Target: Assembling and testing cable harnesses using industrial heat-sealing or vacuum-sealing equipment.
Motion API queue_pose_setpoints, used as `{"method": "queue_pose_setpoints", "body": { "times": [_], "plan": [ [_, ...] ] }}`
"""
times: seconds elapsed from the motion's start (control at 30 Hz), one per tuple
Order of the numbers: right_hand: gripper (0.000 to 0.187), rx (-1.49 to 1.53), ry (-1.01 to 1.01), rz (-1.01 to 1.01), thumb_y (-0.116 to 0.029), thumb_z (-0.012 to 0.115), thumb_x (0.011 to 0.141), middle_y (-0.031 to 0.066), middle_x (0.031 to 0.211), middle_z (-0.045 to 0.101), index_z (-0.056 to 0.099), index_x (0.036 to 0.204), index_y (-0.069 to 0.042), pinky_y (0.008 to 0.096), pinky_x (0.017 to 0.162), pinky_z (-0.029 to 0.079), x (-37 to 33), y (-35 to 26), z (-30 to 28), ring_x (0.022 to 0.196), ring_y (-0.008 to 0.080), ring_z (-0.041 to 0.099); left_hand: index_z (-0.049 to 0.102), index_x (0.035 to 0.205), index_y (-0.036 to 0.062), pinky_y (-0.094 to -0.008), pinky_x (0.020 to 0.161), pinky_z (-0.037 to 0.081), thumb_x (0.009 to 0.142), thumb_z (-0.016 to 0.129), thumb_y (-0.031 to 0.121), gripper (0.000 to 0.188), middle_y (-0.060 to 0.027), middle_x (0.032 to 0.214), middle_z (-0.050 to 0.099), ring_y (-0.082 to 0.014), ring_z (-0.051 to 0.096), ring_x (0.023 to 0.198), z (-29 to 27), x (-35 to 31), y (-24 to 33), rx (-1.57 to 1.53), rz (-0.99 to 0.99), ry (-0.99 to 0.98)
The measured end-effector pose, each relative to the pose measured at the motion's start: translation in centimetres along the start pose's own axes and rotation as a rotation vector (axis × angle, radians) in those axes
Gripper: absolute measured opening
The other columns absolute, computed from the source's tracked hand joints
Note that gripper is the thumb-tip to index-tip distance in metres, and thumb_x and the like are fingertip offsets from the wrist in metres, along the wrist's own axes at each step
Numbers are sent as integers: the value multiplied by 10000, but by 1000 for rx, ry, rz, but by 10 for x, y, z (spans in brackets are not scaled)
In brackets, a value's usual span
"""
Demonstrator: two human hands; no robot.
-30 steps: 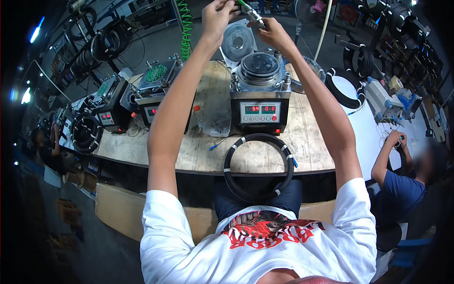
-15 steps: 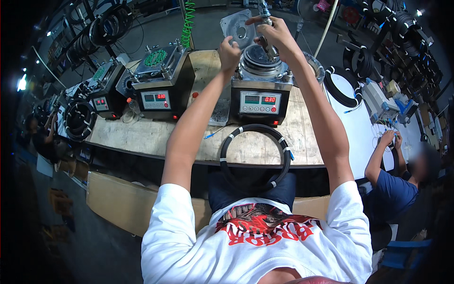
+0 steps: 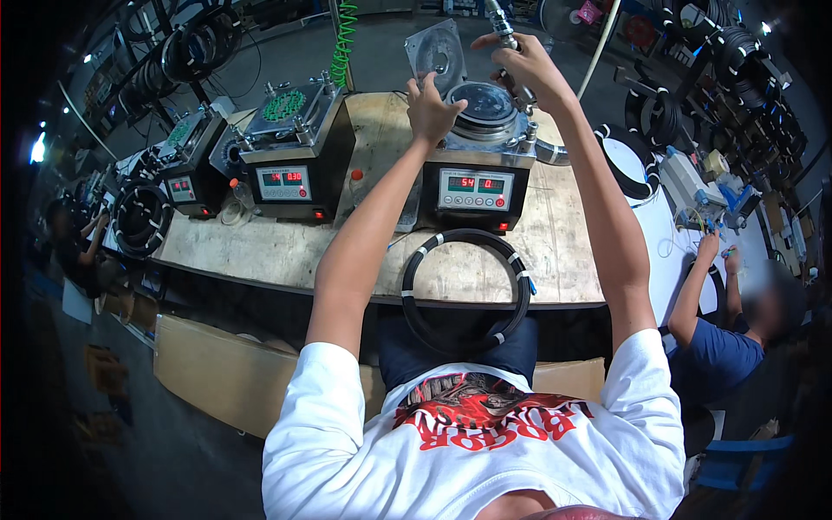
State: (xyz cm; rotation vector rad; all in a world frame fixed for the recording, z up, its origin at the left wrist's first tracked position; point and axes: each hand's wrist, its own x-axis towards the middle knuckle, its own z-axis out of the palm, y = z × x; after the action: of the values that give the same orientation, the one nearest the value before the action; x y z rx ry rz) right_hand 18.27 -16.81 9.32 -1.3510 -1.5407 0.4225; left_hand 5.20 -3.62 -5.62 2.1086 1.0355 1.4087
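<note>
Metal tool [image 3: 500,23] gripped in yr R hand [image 3: 535,71], L hand [image 3: 432,110] spread wide, unladen; pad [image 3: 483,102] uncovered, plate [image 3: 424,52] off behind, not yet over it.

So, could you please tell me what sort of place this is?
It looks like a workshop or factory floor, perhaps for cables: machines with lit displays stand on a wooden bench, black coils lie and hang about, and a co-worker is nearby.
</note>
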Motion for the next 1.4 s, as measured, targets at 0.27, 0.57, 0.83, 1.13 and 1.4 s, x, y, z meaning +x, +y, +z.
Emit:
{"method": "queue_pose_setpoints", "body": {
  "times": [0.27, 0.57, 0.83, 1.13, 1.4],
  "plan": [
    [313, 28, 11, -26, -73, 505, 900, -20, 709, 571, 705, 1139, -52, 224, 561, 498, 8, 18, -4, 654, 68, 624, 454, 1362, -44, -453, 1094, 374, 711, 803, 145, 762, -312, 1349, 447, -445, 393, 1314, 6, 11, -19, 24, 89, 11],
    [283, 332, 97, -15, -41, 500, 907, -20, 684, 562, 728, 1075, -54, 214, 530, 436, 19, 39, 19, 633, 61, 597, 361, 1424, -6, -481, 1151, 314, 740, 731, 40, 779, -359, 1421, 341, -494, 307, 1388, 7, 14, -19, -37, 76, 13],
    [265, 349, 81, -57, -48, 505, 917, -10, 721, 599, 719, 1073, -33, 197, 530, 407, 17, 36, 15, 653, 44, 587, 258, 1523, 46, -466, 1154, 319, 766, 729, 17, 892, -290, 1431, 385, -461, 330, 1393, -2, 13, -14, -163, 89, -23],
    [220, 493, 131, -122, -33, 533, 894, 49, 841, 680, 705, 1021, 20, 228, 593, 470, 31, 39, 52, 688, 97, 607, 393, 1312, -45, -447, 1062, 392, 707, 645, -76, 657, -253, 1230, 488, -419, 479, 1233, 12, 14, -29, -258, 150, 64],
    [207, 468, 231, -296, 7, 504, 881, 51, 763, 656, 687, 969, 49, 236, 604, 468, 53, 25, 40, 699, 99, 630, 447, 1205, -45, -458, 1026, 395, 724, 614, -59, 509, -239, 1180, 464, -441, 464, 1183, 8, 8, -19, -223, 109, 112]
  ]
}}
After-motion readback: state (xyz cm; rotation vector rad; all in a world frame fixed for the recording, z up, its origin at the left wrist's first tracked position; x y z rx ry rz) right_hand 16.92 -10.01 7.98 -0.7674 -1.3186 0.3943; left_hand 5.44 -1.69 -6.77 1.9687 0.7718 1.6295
